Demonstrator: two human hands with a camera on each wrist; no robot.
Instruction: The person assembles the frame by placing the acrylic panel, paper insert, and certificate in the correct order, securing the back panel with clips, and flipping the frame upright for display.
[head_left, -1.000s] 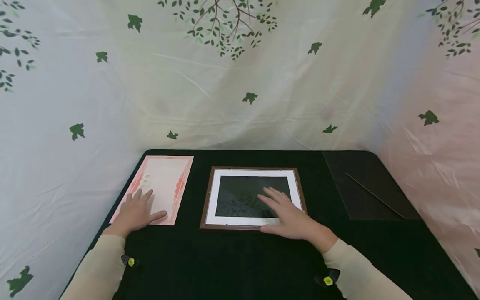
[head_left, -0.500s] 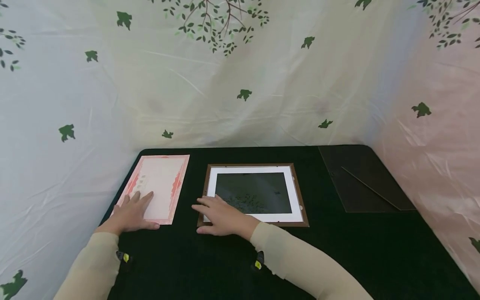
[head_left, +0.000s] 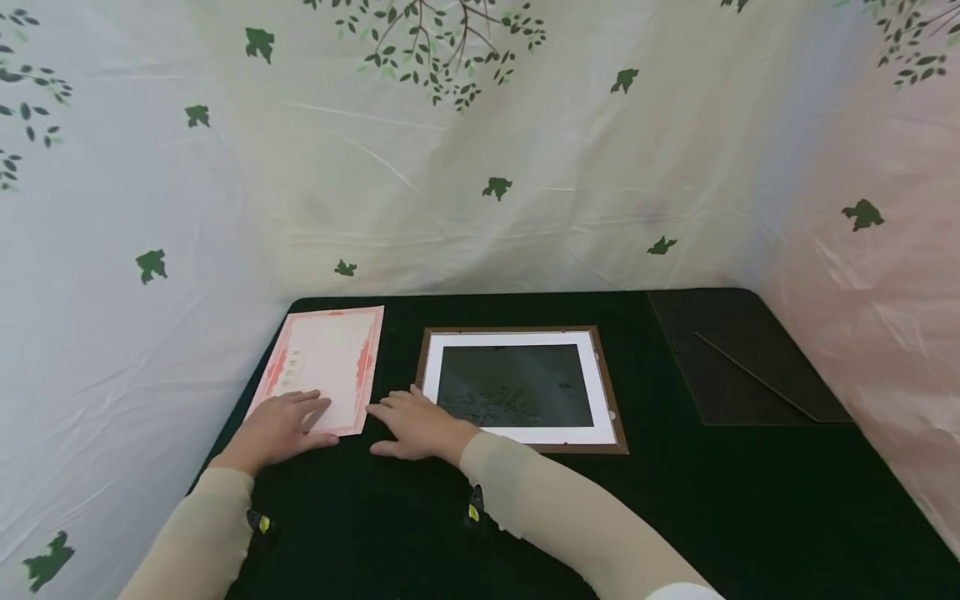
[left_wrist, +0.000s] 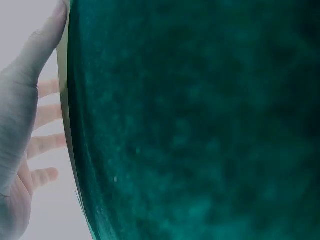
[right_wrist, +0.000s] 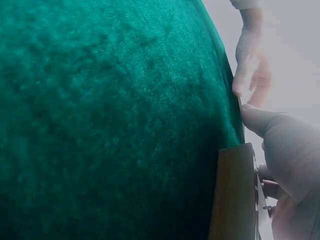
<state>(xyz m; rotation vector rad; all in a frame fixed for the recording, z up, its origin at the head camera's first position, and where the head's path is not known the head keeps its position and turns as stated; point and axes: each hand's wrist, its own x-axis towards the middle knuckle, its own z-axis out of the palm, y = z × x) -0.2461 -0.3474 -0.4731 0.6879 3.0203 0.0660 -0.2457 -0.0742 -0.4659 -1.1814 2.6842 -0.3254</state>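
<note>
A white certificate sheet with a pink border (head_left: 333,342) lies at the table's left. My left hand (head_left: 281,427) rests on its near left part, fingers fairly straight and thumb beside the near edge. In the left wrist view the thumb (left_wrist: 42,42) and fingers stand apart. My right hand (head_left: 423,425) is spread at the sheet's near right edge, fingertips close to it. Whether they touch cannot be told. The right hand also covers the near left corner of a brown picture frame (head_left: 618,417) with a white mat. The right wrist view shows the frame's side (right_wrist: 235,190) beside that hand.
A dark backing board (head_left: 757,342) lies at the right of the dark green table (head_left: 420,533), with a thin rod or strip (head_left: 753,375) across it. Pale cloth (head_left: 562,150) with printed leaves and birds hangs behind and at both sides.
My right hand has gone left from over the frame's right side to the sheet's right edge. The sheet has turned slightly and its near edge shifted away; my left fingers have drawn together.
</note>
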